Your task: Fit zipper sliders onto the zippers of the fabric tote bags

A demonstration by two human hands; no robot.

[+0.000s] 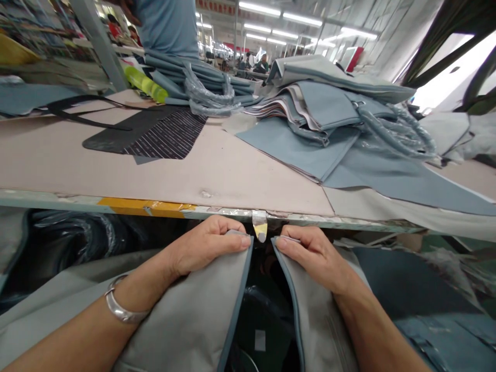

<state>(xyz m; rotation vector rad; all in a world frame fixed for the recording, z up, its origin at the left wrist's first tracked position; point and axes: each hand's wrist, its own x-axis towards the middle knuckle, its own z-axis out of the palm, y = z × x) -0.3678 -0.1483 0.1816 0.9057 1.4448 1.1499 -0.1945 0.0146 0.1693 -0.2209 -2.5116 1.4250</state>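
My left hand [217, 243], with a silver bracelet [118, 305] on its wrist, pinches the top corner of a grey fabric panel [194, 310] with blue edging. Opposite it, my right hand [310, 250] pinches the corner of a second blue-edged grey panel [315, 320]. A dark gap runs between the two edges, just below the table's front edge. Whether both panels belong to one piece is hidden. Between my hands a small rounded tab [261, 227], partly yellow, hangs from the table edge.
On the table [232, 178] lie a black piece with straps [116, 129], a stack of blue-grey bag pieces [329, 103] and plastic-wrapped handles [395, 129]. A yellow-green bottle [145, 83] lies near a metal post [101, 44]. A person in a blue top [168, 26] stands across the table.
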